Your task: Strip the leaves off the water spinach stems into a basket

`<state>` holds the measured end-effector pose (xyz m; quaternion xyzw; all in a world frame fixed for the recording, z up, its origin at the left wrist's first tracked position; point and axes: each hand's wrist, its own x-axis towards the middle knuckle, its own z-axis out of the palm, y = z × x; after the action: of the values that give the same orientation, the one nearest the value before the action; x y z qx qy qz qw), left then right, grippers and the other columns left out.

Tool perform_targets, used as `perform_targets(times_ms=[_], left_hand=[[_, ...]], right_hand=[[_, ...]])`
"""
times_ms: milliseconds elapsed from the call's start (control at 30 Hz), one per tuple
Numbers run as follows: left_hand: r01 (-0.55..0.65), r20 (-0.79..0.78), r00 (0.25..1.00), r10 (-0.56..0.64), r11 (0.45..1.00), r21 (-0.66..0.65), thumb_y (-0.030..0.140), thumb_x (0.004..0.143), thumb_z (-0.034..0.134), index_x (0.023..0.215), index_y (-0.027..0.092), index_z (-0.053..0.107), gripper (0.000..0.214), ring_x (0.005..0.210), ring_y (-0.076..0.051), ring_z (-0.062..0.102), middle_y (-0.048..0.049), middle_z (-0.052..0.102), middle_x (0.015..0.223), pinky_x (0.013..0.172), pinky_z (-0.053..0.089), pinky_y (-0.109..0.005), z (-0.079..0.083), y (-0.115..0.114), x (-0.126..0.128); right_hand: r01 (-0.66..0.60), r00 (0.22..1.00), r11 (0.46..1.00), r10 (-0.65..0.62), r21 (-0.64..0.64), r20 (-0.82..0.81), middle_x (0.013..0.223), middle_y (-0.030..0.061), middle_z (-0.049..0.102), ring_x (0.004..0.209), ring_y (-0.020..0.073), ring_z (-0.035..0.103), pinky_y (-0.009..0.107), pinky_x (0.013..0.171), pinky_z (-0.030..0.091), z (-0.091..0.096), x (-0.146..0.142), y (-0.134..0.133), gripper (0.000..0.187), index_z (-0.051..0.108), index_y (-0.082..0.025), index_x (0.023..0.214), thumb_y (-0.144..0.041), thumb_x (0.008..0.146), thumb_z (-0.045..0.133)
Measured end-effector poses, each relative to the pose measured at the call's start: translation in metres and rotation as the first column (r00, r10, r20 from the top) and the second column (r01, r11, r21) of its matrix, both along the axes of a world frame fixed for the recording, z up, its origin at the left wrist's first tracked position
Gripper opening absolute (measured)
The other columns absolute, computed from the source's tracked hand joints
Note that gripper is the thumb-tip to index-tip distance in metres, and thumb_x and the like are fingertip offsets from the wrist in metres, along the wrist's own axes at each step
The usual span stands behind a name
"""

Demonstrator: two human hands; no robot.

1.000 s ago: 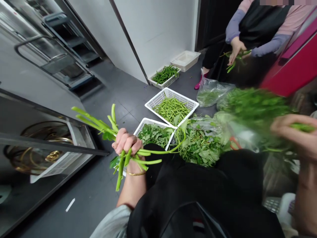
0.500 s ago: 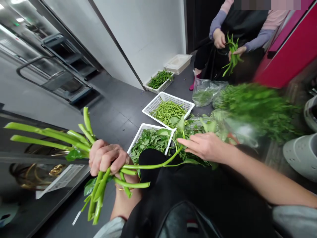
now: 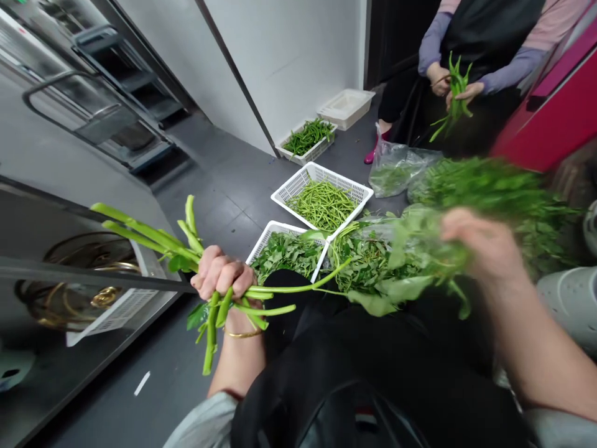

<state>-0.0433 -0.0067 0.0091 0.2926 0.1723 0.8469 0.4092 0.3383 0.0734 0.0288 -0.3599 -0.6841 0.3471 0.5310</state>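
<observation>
My left hand [image 3: 222, 274] is closed around a bunch of thick green vegetable stems [image 3: 144, 233], which stick out on both sides of the fist. One long, thinner stem [image 3: 308, 288] curves to the right, its end bare of leaves. Blurred by motion, my right hand [image 3: 489, 246] is over the greens on the right, closed on a leafy stem tip [image 3: 448, 249] that is smeared too. Loose leafy greens [image 3: 368, 267] lie below, between my hands. In front of my knees, picked leaves [image 3: 291, 258] fill a white basket.
Behind the leaf basket stands a white basket [image 3: 298, 180] of thin green stems. Farther off are a tray of green peppers [image 3: 308, 137] and a white bin [image 3: 347, 106]. A co-worker's hands [image 3: 466, 92] hold green peppers. A clear plastic bag [image 3: 396, 171] and a leafy heap [image 3: 504, 186] lie to the right.
My right hand has moved away to the right, taking the leafy tip off the long stem. The left hand with its bunch appears farther right and slightly higher; the view has shifted.
</observation>
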Motion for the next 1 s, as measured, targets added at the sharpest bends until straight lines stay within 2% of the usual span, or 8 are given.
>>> perform_targets(times_ms=[100,300,367,433,533,767,867,1000], left_hand=[[0.010,-0.046,0.999,-0.007,0.997,0.076,0.035,0.064,0.066,0.063,0.022,0.041,0.028,0.025,-0.003,-0.002,0.0134,0.027,0.030,0.020,0.007,-0.017,0.001,0.002,0.003],[0.151,0.078,0.983,-0.166,0.973,0.172,0.026,0.072,0.060,0.068,0.022,0.044,0.018,0.024,-0.003,0.012,0.0112,0.043,0.037,0.022,0.016,-0.013,-0.002,0.004,0.009],[0.252,0.063,0.963,-0.263,0.957,0.146,0.025,0.070,0.061,0.065,0.022,0.040,0.021,0.024,-0.004,0.011,0.0117,0.042,0.036,0.022,0.016,-0.014,-0.005,0.001,0.009],[0.301,0.055,0.952,-0.302,0.953,0.027,0.025,0.071,0.058,0.063,0.022,0.037,0.023,0.025,-0.004,0.008,0.0119,0.038,0.035,0.021,0.015,-0.016,-0.008,-0.002,0.012],[0.218,0.090,0.974,-0.208,0.969,-0.114,0.022,0.077,0.052,0.063,0.023,0.033,0.023,0.028,-0.005,0.008,0.0112,0.031,0.036,0.022,0.012,-0.016,-0.010,-0.003,0.016],[-0.010,0.112,0.993,0.029,0.985,-0.172,0.027,0.074,0.061,0.063,0.022,0.026,0.036,0.032,-0.005,0.005,0.0115,0.022,0.038,0.023,0.008,-0.018,-0.003,0.009,0.009],[-0.007,0.071,0.997,0.023,0.976,-0.219,0.026,0.072,0.058,0.062,0.023,0.027,0.033,0.033,-0.006,0.001,0.0105,0.020,0.036,0.023,0.005,-0.023,-0.001,0.012,0.014],[0.066,0.078,0.996,-0.051,0.979,-0.192,0.024,0.072,0.051,0.063,0.023,0.029,0.024,0.031,-0.008,0.004,0.0094,0.021,0.036,0.023,0.008,-0.025,0.001,0.011,0.024]], right_hand=[[-0.269,0.883,0.960,0.213,0.081,0.418,0.073,0.0030,0.062,0.069,0.0156,0.057,0.030,0.067,0.044,0.026,-0.029,-0.004,0.024,0.064,-0.020,0.068,-0.030,0.088,0.054],[-0.751,0.313,0.658,0.434,-0.060,0.845,0.070,0.0034,0.062,0.056,0.0119,0.052,0.024,0.052,0.034,0.022,-0.124,-0.015,0.022,0.066,-0.015,0.075,-0.027,0.088,0.052],[-0.793,0.364,0.602,0.586,-0.089,0.724,0.066,0.0016,0.060,0.056,0.0106,0.052,0.023,0.053,0.036,0.007,-0.124,-0.009,0.027,0.065,-0.016,0.069,-0.028,0.089,0.051],[-0.649,0.671,0.760,0.595,-0.037,0.443,0.064,0.0005,0.059,0.056,0.0103,0.052,0.022,0.053,0.039,-0.009,-0.104,0.001,0.029,0.065,-0.018,0.069,-0.034,0.089,0.050],[-0.054,0.998,0.995,0.055,-0.081,0.013,0.059,-0.0004,0.055,0.049,0.0104,0.048,0.022,0.047,0.038,-0.030,-0.054,0.020,0.030,0.063,-0.022,0.067,-0.038,0.088,0.050],[-0.004,0.931,0.998,0.027,-0.064,0.363,0.070,0.0047,0.065,0.063,0.0190,0.059,0.031,0.055,0.045,0.003,0.026,0.010,0.028,0.062,-0.025,0.061,-0.037,0.085,0.057],[-0.109,0.843,0.992,0.061,0.059,0.534,0.066,0.0008,0.064,0.056,0.0158,0.057,0.029,0.054,0.044,0.032,-0.012,-0.011,0.019,0.061,-0.024,0.072,-0.038,0.085,0.059],[-0.510,0.520,0.853,0.199,0.115,0.830,0.084,0.0070,0.068,0.069,0.0172,0.062,0.027,0.059,0.044,0.037,-0.105,-0.022,0.022,0.063,-0.017,0.099,-0.034,0.087,0.056]])
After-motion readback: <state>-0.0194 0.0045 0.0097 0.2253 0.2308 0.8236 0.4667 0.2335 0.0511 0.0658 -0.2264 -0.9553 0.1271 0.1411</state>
